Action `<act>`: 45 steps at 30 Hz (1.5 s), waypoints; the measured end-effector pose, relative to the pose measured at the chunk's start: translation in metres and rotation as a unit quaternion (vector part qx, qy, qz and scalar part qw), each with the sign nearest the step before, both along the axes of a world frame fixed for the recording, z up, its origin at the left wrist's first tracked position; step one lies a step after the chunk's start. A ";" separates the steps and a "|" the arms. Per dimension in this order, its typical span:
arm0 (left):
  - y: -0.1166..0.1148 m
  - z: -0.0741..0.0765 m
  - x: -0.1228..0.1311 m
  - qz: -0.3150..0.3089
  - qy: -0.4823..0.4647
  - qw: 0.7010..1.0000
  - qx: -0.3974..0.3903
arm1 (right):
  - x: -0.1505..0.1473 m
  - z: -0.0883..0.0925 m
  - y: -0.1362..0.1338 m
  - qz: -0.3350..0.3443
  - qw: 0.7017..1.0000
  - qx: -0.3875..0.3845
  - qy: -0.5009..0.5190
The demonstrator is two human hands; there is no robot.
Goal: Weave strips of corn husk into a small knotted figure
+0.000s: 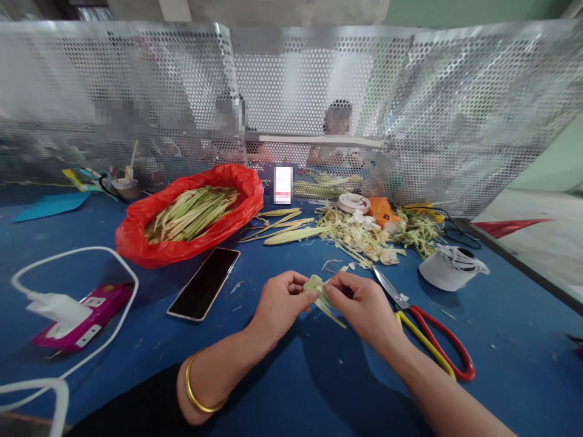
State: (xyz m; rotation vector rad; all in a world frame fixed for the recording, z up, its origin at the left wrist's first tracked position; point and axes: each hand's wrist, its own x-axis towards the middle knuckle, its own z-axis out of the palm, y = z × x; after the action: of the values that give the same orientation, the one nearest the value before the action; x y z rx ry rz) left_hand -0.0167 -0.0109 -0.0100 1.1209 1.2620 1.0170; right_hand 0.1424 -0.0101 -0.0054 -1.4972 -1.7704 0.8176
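My left hand [279,303] and my right hand [364,306] meet just above the blue table [291,376], both pinched on a small folded piece of pale green leaf strip [321,291]. Thin strip ends hang down between the hands. A gold bangle [198,388] circles my left wrist. Red and yellow handled scissors [423,331] lie on the table right beside my right hand.
A red bag of green leaf strips [191,212] sits at back left, a black phone [204,282] in front of it. A pink box with white cable [77,315] lies left. Leaf scraps [359,233], a white thread spool [449,267] and a perforated metal screen [291,91] stand behind.
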 end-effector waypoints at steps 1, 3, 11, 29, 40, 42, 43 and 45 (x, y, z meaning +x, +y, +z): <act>-0.001 0.000 0.000 -0.003 0.011 1.000 0.006 | -0.001 0.000 0.000 -0.005 1.000 0.001 -0.004; -0.002 -0.001 0.001 -0.009 0.031 0.999 0.018 | -0.002 -0.001 -0.001 -0.010 1.000 0.004 -0.006; -0.002 -0.005 0.001 -0.014 0.046 0.998 0.036 | -0.004 -0.009 -0.001 0.034 0.995 0.009 0.092; -0.013 0.003 0.000 -0.107 0.364 0.906 0.188 | 0.002 -0.003 0.004 0.029 0.997 -0.047 0.046; -0.013 0.004 -0.001 -0.156 0.386 0.888 0.196 | 0.011 0.011 0.007 0.080 0.995 -0.059 -0.012; -0.012 0.005 -0.001 -0.152 0.388 0.889 0.193 | 0.012 0.012 0.007 0.100 0.993 -0.065 -0.025; -0.012 0.005 -0.001 -0.151 0.387 0.889 0.192 | 0.013 0.012 0.007 0.108 0.991 -0.069 -0.027; -0.012 0.005 -0.001 -0.151 0.382 0.892 0.187 | 0.012 0.010 0.007 0.109 0.991 -0.075 -0.020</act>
State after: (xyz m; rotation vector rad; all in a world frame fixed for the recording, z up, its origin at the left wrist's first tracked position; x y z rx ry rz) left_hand -0.0178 -0.0227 -0.0055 2.0825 1.4465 0.5914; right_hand 0.1548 -0.0031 0.0046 -1.4377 -1.9647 1.0565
